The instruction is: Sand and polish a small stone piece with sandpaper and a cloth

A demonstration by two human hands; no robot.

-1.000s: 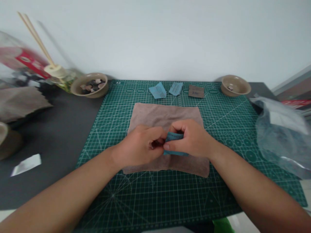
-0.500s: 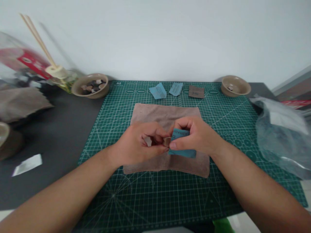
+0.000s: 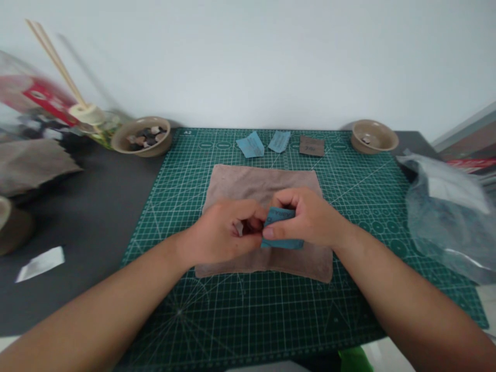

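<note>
Above a pinkish-brown cloth (image 3: 248,181), my two hands meet. My right hand (image 3: 308,219) pinches a folded piece of blue sandpaper (image 3: 287,243) with dark print. Close against its left edge are the closed fingertips of my left hand (image 3: 228,230); whatever they hold is hidden behind the fingers and the blue paper. The cloth lies on a green cutting mat (image 3: 174,206) with white grid lines. Behind it rest two blue sandpaper pieces (image 3: 252,145) (image 3: 279,141) and a brown one (image 3: 312,146).
A bowl (image 3: 158,150) of several dark and pale stones stands back left, beside a reed diffuser (image 3: 87,113). Another bowl (image 3: 374,147) with a small piece inside is back right. A clear plastic bag (image 3: 437,222) lies right. A white scrap (image 3: 41,263) lies left.
My right hand and the blue sandpaper have shifted left against my left fingertips. The small light-brown piece seen between the fingers before is now covered.
</note>
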